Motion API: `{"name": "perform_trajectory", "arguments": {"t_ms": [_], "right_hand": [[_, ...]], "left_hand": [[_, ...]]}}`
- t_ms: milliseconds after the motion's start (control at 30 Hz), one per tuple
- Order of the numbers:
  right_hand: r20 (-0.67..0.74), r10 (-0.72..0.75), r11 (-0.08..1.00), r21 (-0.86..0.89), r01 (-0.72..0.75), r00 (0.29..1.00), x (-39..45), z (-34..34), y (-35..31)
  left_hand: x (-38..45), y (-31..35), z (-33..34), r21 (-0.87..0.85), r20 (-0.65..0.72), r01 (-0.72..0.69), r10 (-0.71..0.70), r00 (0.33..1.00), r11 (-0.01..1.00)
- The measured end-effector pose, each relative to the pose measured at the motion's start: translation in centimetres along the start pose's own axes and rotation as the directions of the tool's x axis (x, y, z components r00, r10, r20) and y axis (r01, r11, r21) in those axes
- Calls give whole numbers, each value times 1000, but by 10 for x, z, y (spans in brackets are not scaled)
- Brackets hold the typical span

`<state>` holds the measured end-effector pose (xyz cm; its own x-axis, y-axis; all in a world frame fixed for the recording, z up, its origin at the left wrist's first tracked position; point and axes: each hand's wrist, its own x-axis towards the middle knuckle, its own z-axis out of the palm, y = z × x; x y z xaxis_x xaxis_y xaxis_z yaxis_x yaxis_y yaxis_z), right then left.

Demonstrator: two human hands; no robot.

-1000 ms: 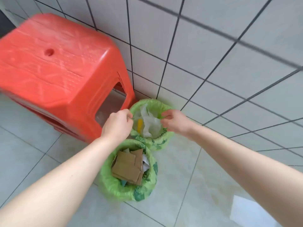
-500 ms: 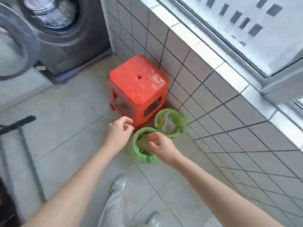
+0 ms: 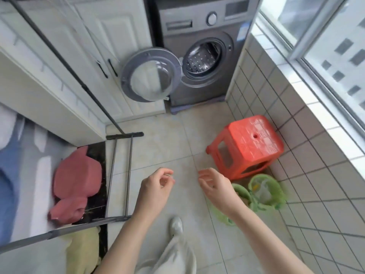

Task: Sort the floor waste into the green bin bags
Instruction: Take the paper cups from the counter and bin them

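Two green bin bags stand on the floor [image 3: 158, 135] at its right edge, hard against the tiled wall [image 3: 296, 155] and just in front of the red stool [image 3: 246, 143]. Far bag [image 3: 276, 202]: mouth upward, pale plastic and something yellow inside. Near bag [image 3: 240, 191]: touching the far one on its left, largely hidden behind the right forearm, contents not legible. Both bags are squat and round, with no marked long axis; their openings face up toward the camera. Left hand [image 3: 156, 186]: raised over bare floor, fingers loosely curled, thumb and forefinger near one another, nothing held. Right hand [image 3: 214, 184]: likewise raised, fingers slack and parted, nothing held. Bags lie to the right of and below both hands; the right hand is the nearer, its wrist directly over the near bag. Loose waste on the floor: none visible in this view, so sorting appears complete or nearly so. Other fixtures: washing machine [image 3: 197, 56] at the far end, door open; drying rack [image 3: 118, 175] at the left edge; one shoe [image 3: 176, 225] below the hands.
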<state>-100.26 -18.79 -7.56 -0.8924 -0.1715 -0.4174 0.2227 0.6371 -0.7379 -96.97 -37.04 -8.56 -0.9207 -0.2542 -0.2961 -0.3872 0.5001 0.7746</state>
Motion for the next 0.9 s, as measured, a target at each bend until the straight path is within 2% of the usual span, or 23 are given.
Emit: {"name": "perform_trajectory", "arguments": {"t_ms": [133,400,667,900], "right_hand": [[15,-101,994,-32,102,995,29,4,-61],[-71,-212,977,-21,211,975,105,-10,-148],[-109,-280,960,-44,276,954,224,-54,-218],[-66,-342,940,-42,340,937,348,-101,-279]], "left_hand": [[18,3,-59,-1,-83,-12,12,996,1000],[100,38,-128,-2,-180,-101,99,979,995],[241,107,-181,73,-283,-212,224,933,975],[358,155,-207,31,-387,-202,198,901,979]]}}
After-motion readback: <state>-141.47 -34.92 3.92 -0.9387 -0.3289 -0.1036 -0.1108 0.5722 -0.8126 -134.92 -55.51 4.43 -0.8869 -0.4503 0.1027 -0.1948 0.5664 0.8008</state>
